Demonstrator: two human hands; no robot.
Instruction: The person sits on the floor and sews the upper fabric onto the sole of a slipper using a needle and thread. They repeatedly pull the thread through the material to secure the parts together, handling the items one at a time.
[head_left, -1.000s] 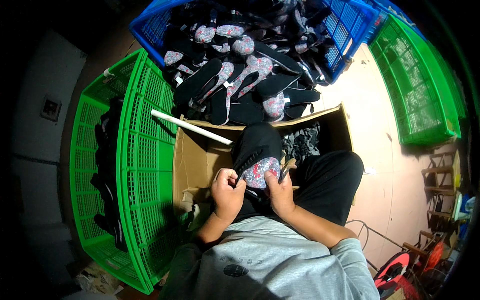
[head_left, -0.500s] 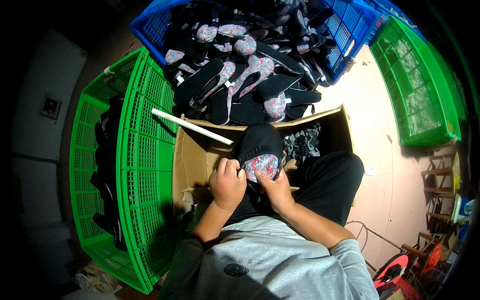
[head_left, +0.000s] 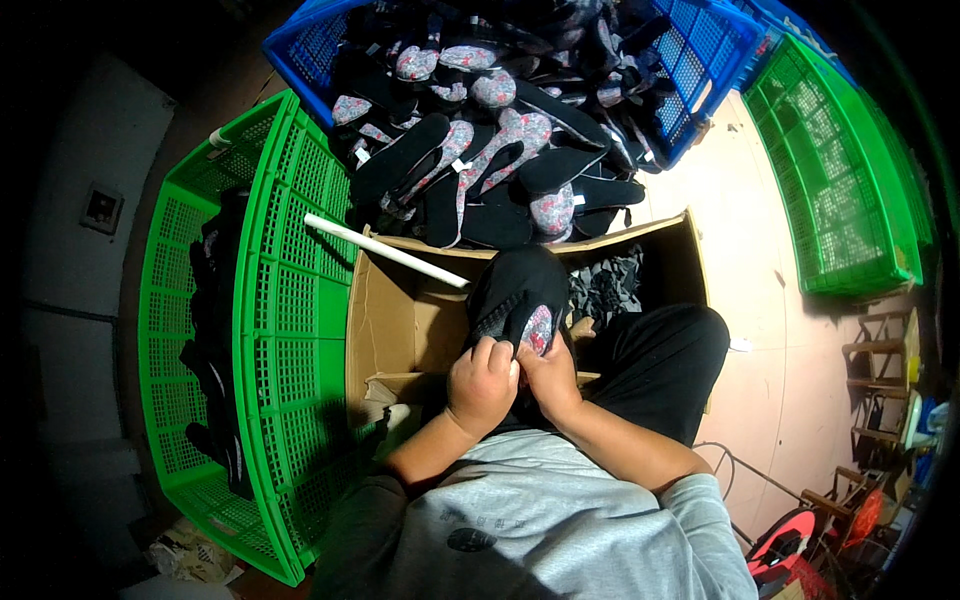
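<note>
A cloth shoe with a grey-and-red floral upper (head_left: pixel 538 328) and black parts is held in front of my knee. My left hand (head_left: pixel 484 385) is closed, its fingers bunched on the black edge of the shoe. On the other side, my right hand (head_left: pixel 552 380) grips it with the thumb near the floral cloth. The hands nearly touch, and they hide the shoe's lower end. Black fabric covers part of the floral face. Beyond my knee lies a heap of similar floral and black cloth shoes (head_left: pixel 490 225), spilling from a blue crate (head_left: pixel 705 75).
Between my legs and the heap stands an open cardboard box (head_left: pixel 385 310) with dark scraps (head_left: pixel 607 285) inside. A white tube (head_left: pixel 385 250) slants over its left corner. Green crates stand at left (head_left: pixel 268 400) and far right (head_left: pixel 830 180); dark items fill the left one.
The shoe has turned in my hands, so less floral cloth shows and black fabric now folds across it. My left hand has shifted slightly right, closer to my right.
</note>
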